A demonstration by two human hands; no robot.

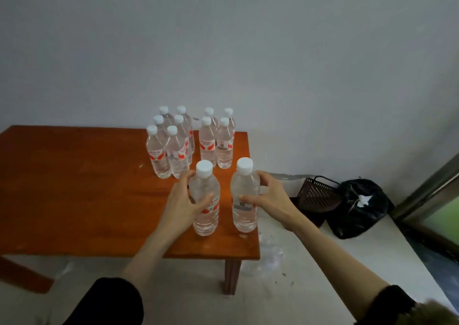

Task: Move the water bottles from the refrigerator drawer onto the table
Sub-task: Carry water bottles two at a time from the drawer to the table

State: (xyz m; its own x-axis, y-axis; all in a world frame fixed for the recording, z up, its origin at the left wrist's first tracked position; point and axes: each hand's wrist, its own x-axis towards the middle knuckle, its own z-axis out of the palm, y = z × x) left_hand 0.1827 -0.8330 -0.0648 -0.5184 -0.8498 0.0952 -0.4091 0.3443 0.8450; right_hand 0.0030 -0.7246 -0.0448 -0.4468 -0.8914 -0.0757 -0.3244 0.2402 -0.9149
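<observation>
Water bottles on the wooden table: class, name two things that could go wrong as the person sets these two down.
1. The bottle in the right hand, the right bottle, stands close to the table's right edge; a nudge might tip it off.
2. The left hand holds the left bottle near the standing bottles; reaching past could knock them over.

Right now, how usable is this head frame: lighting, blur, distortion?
Head view: dim, flat light with a bluish cast and weak shadows; soft overall, so the labels on the far bottles cannot be read; wide-angle bending shows at the table edge and the window frame; both hands and their bottles stay clear enough.
</observation>
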